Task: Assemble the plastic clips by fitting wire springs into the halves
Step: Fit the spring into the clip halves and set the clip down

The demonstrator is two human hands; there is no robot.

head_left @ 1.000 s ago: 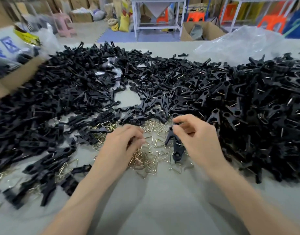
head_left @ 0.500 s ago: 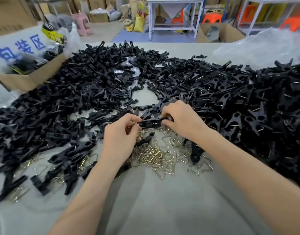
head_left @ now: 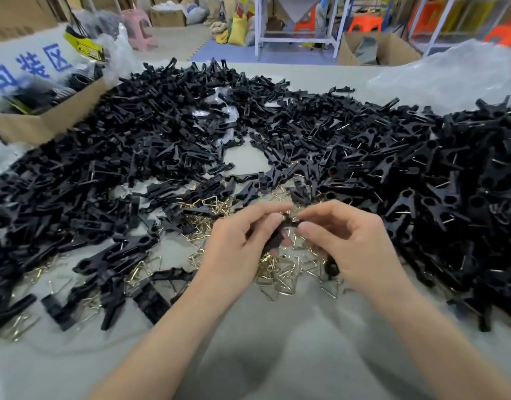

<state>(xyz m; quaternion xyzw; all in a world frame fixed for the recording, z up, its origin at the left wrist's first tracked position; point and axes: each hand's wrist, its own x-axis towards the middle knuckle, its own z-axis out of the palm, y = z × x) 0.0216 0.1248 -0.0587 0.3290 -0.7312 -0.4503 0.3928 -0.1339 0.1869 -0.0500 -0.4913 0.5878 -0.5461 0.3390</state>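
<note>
- Pinching black clip half (head_left: pixel 276 239) between curled fingertips of left hand (head_left: pixel 234 246) and right hand (head_left: pixel 352 246), both grasping it
- Held over loose brass wire springs (head_left: pixel 280 274) lying below the fingers
- Surrounded by black clip heap (head_left: pixel 162 145) beyond fingertips and off both sides, on grey table (head_left: pixel 277 356)

clip halves (head_left: pixel 150 145): black plastic, matt | wire springs (head_left: pixel 280 272): shiny brass-coloured metal

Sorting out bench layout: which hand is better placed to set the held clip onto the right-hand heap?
Right, probably. Both hands pinch the clip, but the right hand lies beside that heap; the left hand is farther off.
</note>
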